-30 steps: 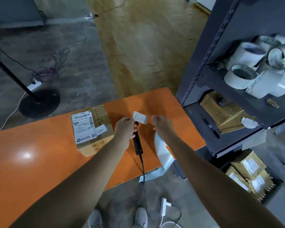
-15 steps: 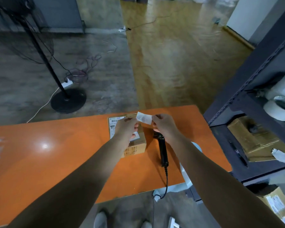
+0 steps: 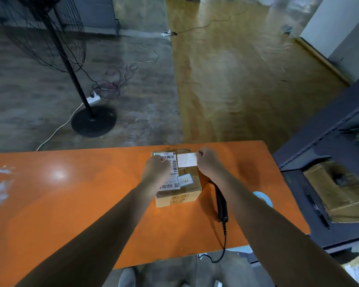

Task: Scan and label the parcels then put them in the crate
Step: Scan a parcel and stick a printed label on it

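1. Our right hand (image 3: pixel 207 164) pinches the right edge of a small white label (image 3: pixel 187 160), fingers curled tight on it, and holds it over the far end of the parcel's top. We cannot tell whether paper meets cardboard.
2. Our left hand (image 3: pixel 157 169) hovers curled just left of that label, above the parcel's left side. We cannot tell whether it holds anything.
3. The parcel (image 3: pixel 180 191), a brown cardboard box, sits on the orange table (image 3: pixel 71 204) near its far edge. It carries a barcoded shipping label (image 3: pixel 173 162) and a small blue-edged sticker (image 3: pixel 184 180).
4. Just right of the box, a black barcode scanner (image 3: pixel 221 201) lies on the table, partly under our right forearm. Its cable (image 3: pixel 224 241) trails over the near edge.
5. A blue-rimmed roll (image 3: pixel 263 198) shows beyond that forearm.
6. At the right, a dark metal shelving unit (image 3: pixel 294 195) holds cardboard boxes (image 3: pixel 330 189) and a pen (image 3: pixel 317 212).
7. A black pedestal fan (image 3: pixel 93 121) stands on the floor beyond the table.
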A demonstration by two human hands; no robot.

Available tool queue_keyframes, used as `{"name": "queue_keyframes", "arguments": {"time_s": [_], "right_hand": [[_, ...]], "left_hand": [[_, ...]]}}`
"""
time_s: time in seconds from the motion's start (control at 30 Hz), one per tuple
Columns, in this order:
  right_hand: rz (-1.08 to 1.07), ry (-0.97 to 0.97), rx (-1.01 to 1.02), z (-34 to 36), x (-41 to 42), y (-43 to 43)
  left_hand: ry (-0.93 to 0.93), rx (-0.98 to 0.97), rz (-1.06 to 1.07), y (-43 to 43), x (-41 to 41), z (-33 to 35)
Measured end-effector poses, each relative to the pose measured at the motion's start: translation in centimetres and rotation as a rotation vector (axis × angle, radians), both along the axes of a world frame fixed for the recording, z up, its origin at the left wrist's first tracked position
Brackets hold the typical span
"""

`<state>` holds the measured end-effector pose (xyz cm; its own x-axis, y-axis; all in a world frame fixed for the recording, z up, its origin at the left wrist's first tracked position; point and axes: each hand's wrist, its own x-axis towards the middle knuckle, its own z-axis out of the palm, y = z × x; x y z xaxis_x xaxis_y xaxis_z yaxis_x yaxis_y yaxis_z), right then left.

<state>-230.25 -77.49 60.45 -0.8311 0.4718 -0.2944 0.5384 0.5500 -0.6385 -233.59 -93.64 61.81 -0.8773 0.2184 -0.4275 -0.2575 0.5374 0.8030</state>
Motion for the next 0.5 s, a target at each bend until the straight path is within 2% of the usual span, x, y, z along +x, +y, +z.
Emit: {"name": "queue_keyframes", "arguments": {"time_s": [0.17, 0.33, 0.5], "right_hand": [[0.062, -0.115, 0.056, -1.7, -0.7, -0.5], [0.016, -0.156, 0.138, -2.6, -1.0, -0.2], [-0.02, -0.164, 0.131, -3.2, -0.9, 0.5]], "left_hand": [[0.358, -0.237, -0.282, -0.3, -0.1, -1.1], [0.537, -0.422, -0.472, -0.1, 0.0, -2.3], [0.571, -0.513, -0.556, 0.3, 0.1, -3.3]]}}
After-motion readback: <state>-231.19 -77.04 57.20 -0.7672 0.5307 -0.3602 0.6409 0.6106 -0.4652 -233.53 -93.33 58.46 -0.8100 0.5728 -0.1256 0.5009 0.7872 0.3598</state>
